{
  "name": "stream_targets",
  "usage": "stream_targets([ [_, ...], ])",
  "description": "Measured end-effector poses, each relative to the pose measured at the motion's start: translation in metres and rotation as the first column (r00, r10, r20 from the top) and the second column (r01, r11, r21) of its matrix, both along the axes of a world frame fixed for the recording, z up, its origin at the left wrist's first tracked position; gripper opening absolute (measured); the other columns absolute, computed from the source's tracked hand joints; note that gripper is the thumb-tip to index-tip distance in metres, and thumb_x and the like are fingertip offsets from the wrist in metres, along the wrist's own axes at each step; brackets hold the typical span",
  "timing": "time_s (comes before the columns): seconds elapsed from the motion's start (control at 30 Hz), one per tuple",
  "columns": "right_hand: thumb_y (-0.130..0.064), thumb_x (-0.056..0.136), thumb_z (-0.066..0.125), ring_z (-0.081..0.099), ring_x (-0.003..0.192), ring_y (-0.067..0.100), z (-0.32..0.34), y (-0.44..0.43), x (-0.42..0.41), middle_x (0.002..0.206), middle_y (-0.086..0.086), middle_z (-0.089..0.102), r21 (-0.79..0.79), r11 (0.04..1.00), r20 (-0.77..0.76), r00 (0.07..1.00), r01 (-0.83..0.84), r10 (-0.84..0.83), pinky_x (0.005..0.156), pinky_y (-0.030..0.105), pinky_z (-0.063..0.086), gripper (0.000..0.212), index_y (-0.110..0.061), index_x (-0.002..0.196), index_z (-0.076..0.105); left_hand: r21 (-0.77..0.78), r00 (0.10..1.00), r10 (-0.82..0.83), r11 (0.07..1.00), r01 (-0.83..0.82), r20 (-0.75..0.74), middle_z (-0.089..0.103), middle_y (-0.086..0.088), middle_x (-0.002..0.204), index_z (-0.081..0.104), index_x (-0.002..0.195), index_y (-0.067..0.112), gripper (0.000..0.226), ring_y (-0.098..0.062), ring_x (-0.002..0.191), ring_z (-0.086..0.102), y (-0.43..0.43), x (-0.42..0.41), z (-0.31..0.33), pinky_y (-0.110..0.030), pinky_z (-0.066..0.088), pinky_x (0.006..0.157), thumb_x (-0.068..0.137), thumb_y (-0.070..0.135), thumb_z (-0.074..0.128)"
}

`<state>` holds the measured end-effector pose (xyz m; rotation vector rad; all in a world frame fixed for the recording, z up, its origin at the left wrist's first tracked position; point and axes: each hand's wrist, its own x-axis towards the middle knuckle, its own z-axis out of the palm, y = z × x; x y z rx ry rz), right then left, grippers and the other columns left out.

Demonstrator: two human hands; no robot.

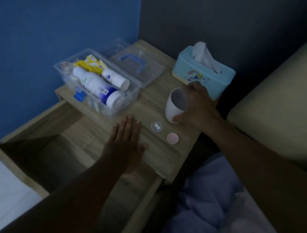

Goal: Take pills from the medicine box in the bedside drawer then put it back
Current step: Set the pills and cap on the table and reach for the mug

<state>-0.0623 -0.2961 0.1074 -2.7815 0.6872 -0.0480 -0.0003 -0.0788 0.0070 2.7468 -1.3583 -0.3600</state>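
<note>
The clear medicine box (132,91) stands open on the wooden bedside table (150,100), holding white bottles (98,88) and yellow packets. Its clear lid (134,63) with a blue handle lies flipped back behind it. Two white pills sit in a small clear cap (156,126) near the table's front edge, with a pink cap (172,138) beside it. My right hand (196,106) is wrapped around a white cup (175,105) standing on the table. My left hand (126,144) lies flat, fingers spread, on the table edge above the open drawer (79,146).
A light-blue tissue box (202,74) stands at the back right of the table. The drawer is pulled out and looks dark inside. Blue walls close off the left and back. A beige headboard and bedding (214,211) lie to the right.
</note>
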Motion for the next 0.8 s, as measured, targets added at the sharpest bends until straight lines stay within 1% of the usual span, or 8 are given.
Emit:
stream_targets([
  [0.13, -0.034, 0.056, 0.094, 0.044, 0.119, 0.027, -0.008, 0.003, -0.002, 0.132, 0.011, 0.042, -0.007, 1.0, 0.01, 1.0, 0.001, -0.001, 0.091, 0.033, 0.043, 0.096, -0.007, 0.136, 0.049, 0.0, 1.0, 0.004, 1.0, -0.004, -0.013, -0.01, -0.019, 0.164, -0.006, 0.156, 0.009, 0.078, -0.03, 0.152, -0.006, 0.0, -0.001, 0.0, -0.047, 0.003, 0.123, 0.098, 0.057, 0.015],
  [0.4, -0.033, 0.057, 0.094, 0.04, 0.124, 0.029, -0.008, 0.01, -0.001, 0.137, 0.011, 0.041, -0.029, 0.999, -0.006, 0.999, 0.043, -0.043, 0.097, 0.036, 0.042, 0.103, -0.009, 0.143, 0.043, 0.004, 0.998, -0.002, 1.0, 0.002, -0.057, -0.014, -0.017, 0.164, -0.009, 0.156, 0.011, 0.079, -0.029, 0.152, -0.011, -0.001, 0.003, 0.0, -0.048, 0.0, 0.123, 0.097, 0.058, 0.017],
  [0.5, -0.031, 0.06, 0.093, 0.039, 0.128, 0.03, -0.005, 0.016, -0.002, 0.14, 0.011, 0.039, -0.04, 0.998, -0.028, 0.998, 0.054, -0.055, 0.098, 0.035, 0.041, 0.102, -0.008, 0.144, 0.039, 0.016, 0.994, -0.018, 1.0, 0.019, -0.107, -0.017, -0.016, 0.163, -0.011, 0.156, 0.012, 0.083, -0.029, 0.151, -0.013, 0.0, 0.008, 0.0, -0.048, -0.001, 0.123, 0.096, 0.061, 0.02],
  [0.57, -0.032, 0.061, 0.093, 0.039, 0.131, 0.03, -0.002, 0.018, -0.001, 0.143, 0.012, 0.038, -0.022, 0.999, -0.049, 0.998, 0.05, -0.051, 0.102, 0.037, 0.042, 0.106, -0.007, 0.147, 0.036, 0.013, 0.988, -0.05, 0.999, 0.053, -0.143, -0.017, -0.015, 0.163, -0.012, 0.155, 0.012, 0.086, -0.028, 0.151, -0.014, 0.005, 0.014, -0.001, -0.047, -0.001, 0.123, 0.095, 0.063, 0.024],
  [0.63, -0.039, 0.06, 0.092, 0.036, 0.137, 0.032, 0.003, 0.02, 0.0, 0.15, 0.013, 0.034, -0.009, 0.999, -0.101, 0.994, 0.05, -0.051, 0.11, 0.042, 0.038, 0.116, -0.009, 0.152, 0.028, -0.055, 0.981, -0.091, 0.995, 0.083, -0.173, -0.011, -0.014, 0.164, -0.007, 0.156, 0.012, 0.088, -0.027, 0.152, -0.008, 0.016, 0.019, 0.001, -0.044, 0.001, 0.123, 0.095, 0.061, 0.032],
  [0.7, -0.051, 0.062, 0.087, 0.026, 0.145, 0.035, 0.006, 0.028, 0.003, 0.16, 0.015, 0.023, -0.045, 0.997, -0.135, 0.989, 0.057, -0.063, 0.119, 0.045, 0.027, 0.124, -0.013, 0.157, 0.017, -0.178, 0.982, -0.116, 0.98, 0.089, -0.151, 0.004, -0.011, 0.165, 0.006, 0.157, 0.01, 0.083, -0.025, 0.153, 0.005, 0.033, 0.021, 0.002, -0.038, 0.004, 0.122, 0.095, 0.054, 0.042],
  [0.77, -0.057, 0.069, 0.078, 0.023, 0.147, 0.035, 0.007, 0.044, 0.007, 0.162, 0.015, 0.021, -0.082, 0.995, -0.026, 0.998, 0.062, -0.065, 0.12, 0.045, 0.023, 0.114, -0.014, 0.157, 0.02, -0.264, 0.988, -0.103, 0.962, 0.07, -0.114, 0.022, -0.009, 0.163, 0.021, 0.155, 0.012, 0.074, -0.023, 0.15, 0.019, 0.052, 0.022, 0.005, -0.033, 0.006, 0.12, 0.094, 0.041, 0.053],
  [0.8, -0.054, 0.073, 0.074, 0.029, 0.144, 0.035, 0.006, 0.053, 0.01, 0.158, 0.015, 0.029, -0.099, 0.994, 0.084, 0.996, 0.045, -0.037, 0.118, 0.046, 0.028, 0.101, -0.013, 0.153, 0.029, -0.285, 0.99, -0.082, 0.958, 0.047, -0.112, 0.028, -0.007, 0.161, 0.027, 0.153, 0.014, 0.07, -0.022, 0.149, 0.024, 0.06, 0.022, 0.007, -0.034, 0.009, 0.121, 0.093, 0.035, 0.056],
])
